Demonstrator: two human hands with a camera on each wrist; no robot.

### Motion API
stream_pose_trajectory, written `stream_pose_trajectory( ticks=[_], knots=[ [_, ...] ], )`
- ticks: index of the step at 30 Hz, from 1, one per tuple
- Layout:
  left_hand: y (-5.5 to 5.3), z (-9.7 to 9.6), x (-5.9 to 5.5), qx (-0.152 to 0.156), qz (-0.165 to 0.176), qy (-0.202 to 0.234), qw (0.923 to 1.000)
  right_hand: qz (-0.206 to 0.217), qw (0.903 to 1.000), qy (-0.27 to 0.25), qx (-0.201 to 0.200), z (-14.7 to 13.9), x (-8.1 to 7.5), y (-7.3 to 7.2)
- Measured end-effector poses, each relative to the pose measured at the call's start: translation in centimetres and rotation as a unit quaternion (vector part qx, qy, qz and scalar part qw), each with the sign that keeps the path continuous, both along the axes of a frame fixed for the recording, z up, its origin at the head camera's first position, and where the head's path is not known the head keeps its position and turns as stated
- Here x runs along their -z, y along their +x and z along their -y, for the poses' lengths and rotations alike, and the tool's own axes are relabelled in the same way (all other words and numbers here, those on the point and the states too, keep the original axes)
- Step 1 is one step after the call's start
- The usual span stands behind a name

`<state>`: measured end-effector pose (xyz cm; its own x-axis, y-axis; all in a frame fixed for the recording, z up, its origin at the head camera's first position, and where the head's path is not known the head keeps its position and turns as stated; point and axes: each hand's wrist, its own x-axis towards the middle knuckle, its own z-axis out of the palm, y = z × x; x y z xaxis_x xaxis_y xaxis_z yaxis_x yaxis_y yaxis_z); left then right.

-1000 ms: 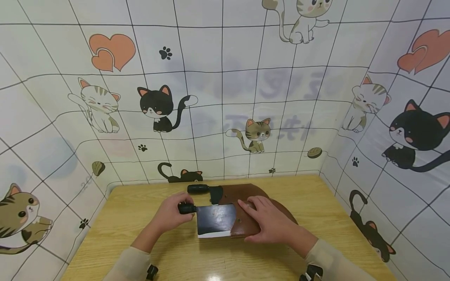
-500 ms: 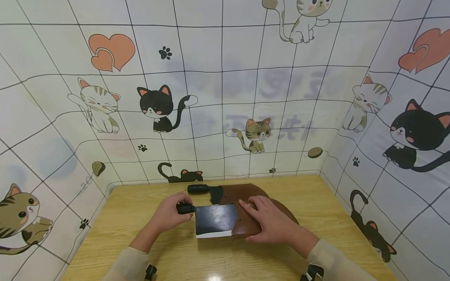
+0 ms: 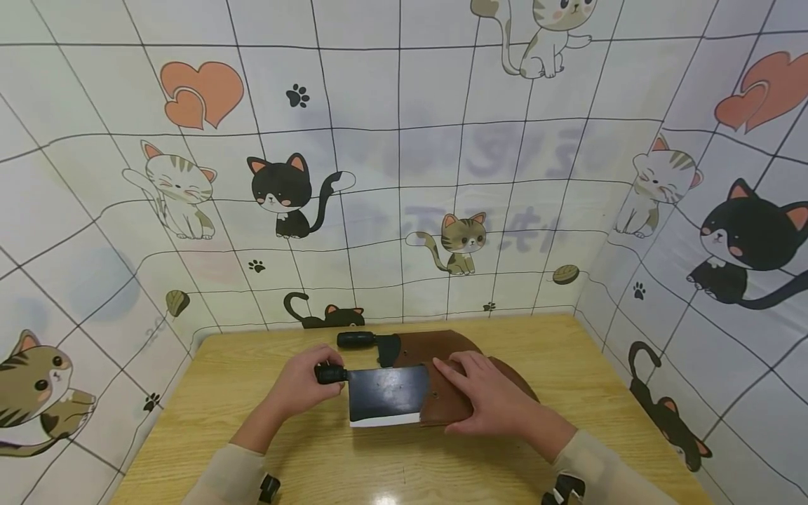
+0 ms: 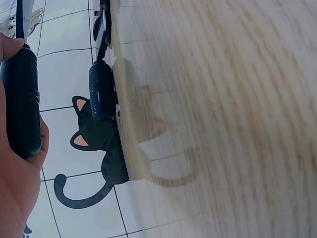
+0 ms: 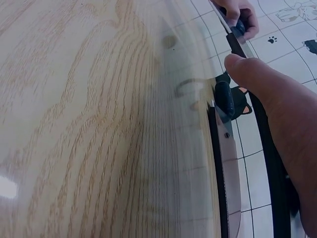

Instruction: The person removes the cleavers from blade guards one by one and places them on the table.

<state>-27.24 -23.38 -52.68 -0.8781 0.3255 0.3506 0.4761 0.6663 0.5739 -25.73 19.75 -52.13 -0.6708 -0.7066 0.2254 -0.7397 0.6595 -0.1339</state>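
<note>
My left hand (image 3: 301, 382) grips the black handle (image 4: 22, 101) of a cleaver. The cleaver's broad dark blade (image 3: 386, 393), with a pale strip along its lower edge, shows between the handle and a brown leather sheath (image 3: 438, 408). Its far end is hidden inside that sheath. With the thumb on one face, my right hand (image 3: 491, 398) holds the sheath. In the right wrist view the sheath's dark edge (image 5: 270, 163) runs beside the thumb. Behind lies a second knife with a black handle (image 3: 356, 339), its blade mostly covered by another brown sheath (image 3: 435, 341).
A light wood table (image 3: 404, 463) lies under the hands. White sheeting (image 3: 398, 161) with cartoon cats and grid lines rises at its back and both sides. The second knife sits close to the back edge, partly overlapped by the front sheath.
The cleaver has slid slightly left and more of its blade shows outside the sheath. My right hand has shifted a little right with the sheath. The second knife has stayed put.
</note>
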Motion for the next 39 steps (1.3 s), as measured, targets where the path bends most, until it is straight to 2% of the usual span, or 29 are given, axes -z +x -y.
stream_pose_trajectory(
  ticks=[20, 39],
  knots=[
    [-0.4, 0.8, 0.7, 0.002, -0.006, -0.004, 1.0000, 0.003, 1.0000, 0.001, 0.002, -0.6, -0.3, -0.1],
    [0.0, 1.6, 0.4, 0.001, 0.029, 0.004, 0.9996, 0.014, 0.9998, 0.008, 0.012, -1.1, 0.1, -0.1]
  ],
)
